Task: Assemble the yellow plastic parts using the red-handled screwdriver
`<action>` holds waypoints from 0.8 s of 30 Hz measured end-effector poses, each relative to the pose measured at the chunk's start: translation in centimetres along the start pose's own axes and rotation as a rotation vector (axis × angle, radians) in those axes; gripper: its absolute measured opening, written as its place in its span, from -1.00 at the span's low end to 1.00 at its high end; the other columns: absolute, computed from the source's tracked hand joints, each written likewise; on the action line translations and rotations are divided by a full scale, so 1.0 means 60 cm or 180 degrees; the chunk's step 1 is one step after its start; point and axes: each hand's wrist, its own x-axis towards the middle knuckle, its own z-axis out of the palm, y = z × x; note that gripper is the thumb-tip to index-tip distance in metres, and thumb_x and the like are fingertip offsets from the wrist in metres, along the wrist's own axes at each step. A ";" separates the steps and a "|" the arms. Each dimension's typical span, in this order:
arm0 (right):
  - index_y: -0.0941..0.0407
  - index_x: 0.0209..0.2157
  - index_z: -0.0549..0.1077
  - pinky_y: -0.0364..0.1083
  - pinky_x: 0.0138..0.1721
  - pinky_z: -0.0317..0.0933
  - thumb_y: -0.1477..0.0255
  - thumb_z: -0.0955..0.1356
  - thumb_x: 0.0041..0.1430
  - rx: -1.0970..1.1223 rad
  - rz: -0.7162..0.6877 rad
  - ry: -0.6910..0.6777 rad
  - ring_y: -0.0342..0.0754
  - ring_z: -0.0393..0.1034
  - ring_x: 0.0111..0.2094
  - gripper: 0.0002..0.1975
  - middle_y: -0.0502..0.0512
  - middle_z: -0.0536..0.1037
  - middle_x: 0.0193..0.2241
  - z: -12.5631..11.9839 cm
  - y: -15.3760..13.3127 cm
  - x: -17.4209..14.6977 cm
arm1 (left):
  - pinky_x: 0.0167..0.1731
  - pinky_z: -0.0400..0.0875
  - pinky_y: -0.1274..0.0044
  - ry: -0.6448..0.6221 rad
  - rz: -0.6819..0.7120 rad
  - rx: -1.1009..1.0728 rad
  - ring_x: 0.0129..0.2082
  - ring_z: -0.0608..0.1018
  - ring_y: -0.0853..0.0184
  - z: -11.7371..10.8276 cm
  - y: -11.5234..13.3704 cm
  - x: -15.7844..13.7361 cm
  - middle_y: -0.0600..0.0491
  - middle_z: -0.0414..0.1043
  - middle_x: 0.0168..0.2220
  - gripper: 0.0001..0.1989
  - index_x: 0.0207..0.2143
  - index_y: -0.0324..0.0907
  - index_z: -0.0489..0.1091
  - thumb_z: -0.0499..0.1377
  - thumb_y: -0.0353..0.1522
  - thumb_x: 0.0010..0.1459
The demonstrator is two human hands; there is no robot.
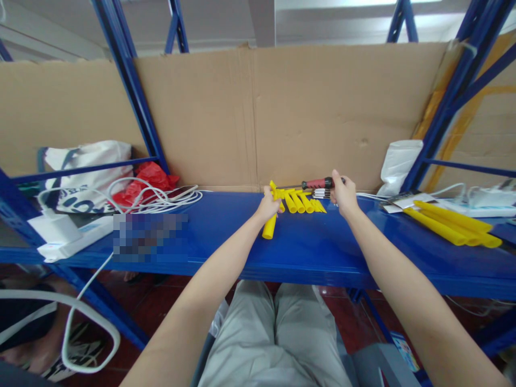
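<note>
Left hand [271, 206] wrapped round tube [269, 228], over mid-shelf [213, 223] | right hand [342, 194] gripping screwdriver [317, 184] by its handle end, right of tube | tube looks light, stiffish, perhaps slick; I'd take it mid-length | screwdriver likely heavier, rigid; best by handle

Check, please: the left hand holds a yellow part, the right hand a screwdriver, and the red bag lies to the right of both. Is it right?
Not quite: in the head view, the red bag lies to the left of both hands, not the right. The left hand holds a yellow part, the right hand a screwdriver.
</note>
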 end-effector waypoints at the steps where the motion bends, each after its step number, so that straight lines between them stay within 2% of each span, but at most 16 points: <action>1: 0.05 -0.52 0.17 -0.20 -0.79 -0.16 0.05 0.36 0.00 0.0013 0.0002 0.0003 -0.24 -0.02 -0.82 -0.60 -0.21 0.09 -0.83 0.000 0.001 0.001 | -0.68 0.29 0.70 0.0001 -0.0003 -0.0004 -0.70 0.37 0.57 0.000 0.000 0.000 0.12 0.37 -0.36 -0.64 -0.06 -0.11 -0.07 0.03 -0.52 0.18; 3: 0.06 -0.49 0.19 -0.20 -0.79 -0.15 0.09 0.37 -0.01 0.0042 0.0046 0.0021 -0.23 -0.01 -0.82 -0.62 -0.22 0.08 -0.83 0.000 0.000 0.001 | -0.69 0.28 0.70 -0.0004 0.0004 -0.0016 -0.71 0.37 0.57 0.000 0.000 0.000 0.12 0.37 -0.36 -0.64 -0.06 -0.11 -0.06 0.02 -0.53 0.17; 8: 0.06 -0.43 0.21 -0.20 -0.79 -0.11 0.15 0.36 0.01 0.0042 0.0196 0.0002 -0.20 0.10 -0.78 -0.68 -0.16 0.26 -0.76 0.001 -0.005 -0.001 | -0.69 0.27 0.74 0.0011 -0.0016 -0.0036 -0.70 0.36 0.60 0.000 0.001 -0.001 0.12 0.37 -0.34 -0.63 -0.06 -0.10 -0.07 0.02 -0.54 0.17; 12: 0.06 -0.47 0.20 -0.19 -0.78 -0.13 0.07 0.35 0.01 -0.0056 0.0064 0.0029 -0.23 0.03 -0.79 -0.63 -0.18 0.16 -0.79 0.001 -0.003 -0.001 | -0.69 0.28 0.72 0.0012 -0.0011 -0.0021 -0.69 0.37 0.59 -0.001 0.001 -0.001 0.08 0.38 -0.29 -0.62 -0.04 -0.11 -0.06 0.01 -0.55 0.17; 14: 0.06 -0.47 0.21 -0.20 -0.77 -0.13 0.11 0.37 0.00 -0.0014 0.0039 0.0123 -0.24 0.01 -0.79 -0.65 -0.21 0.12 -0.80 0.001 -0.004 -0.001 | -0.68 0.29 0.71 -0.0011 -0.0010 -0.0003 -0.69 0.37 0.59 0.000 0.002 -0.002 0.08 0.38 -0.30 -0.62 -0.03 -0.12 -0.07 0.01 -0.55 0.17; 17: 0.07 -0.44 0.21 -0.22 -0.78 -0.12 0.20 0.37 0.01 0.0057 0.0102 0.0178 -0.23 0.04 -0.79 -0.71 -0.21 0.18 -0.78 0.004 -0.008 -0.002 | -0.68 0.27 0.71 -0.0040 -0.0023 0.0022 -0.70 0.37 0.59 0.000 0.004 -0.002 0.09 0.38 -0.32 -0.63 -0.03 -0.13 -0.07 0.00 -0.56 0.18; 20: 0.07 -0.44 0.21 -0.21 -0.79 -0.12 0.19 0.35 0.04 0.0038 0.0158 0.0099 -0.21 0.08 -0.78 -0.71 -0.16 0.26 -0.74 0.005 -0.013 -0.005 | -0.70 0.24 0.73 -0.0058 -0.0058 0.0031 -0.70 0.36 0.60 -0.001 0.005 -0.003 0.10 0.38 -0.31 -0.64 -0.05 -0.12 -0.07 -0.01 -0.56 0.18; 24: 0.07 -0.49 0.20 -0.20 -0.78 -0.13 0.16 0.31 0.10 -0.0044 0.0075 0.0102 -0.22 0.02 -0.80 -0.70 -0.18 0.15 -0.80 0.004 -0.012 -0.006 | -0.72 0.23 0.73 -0.0057 -0.0057 0.0020 -0.70 0.36 0.61 -0.001 0.006 -0.003 0.08 0.37 -0.27 -0.65 -0.07 -0.13 -0.07 -0.01 -0.56 0.18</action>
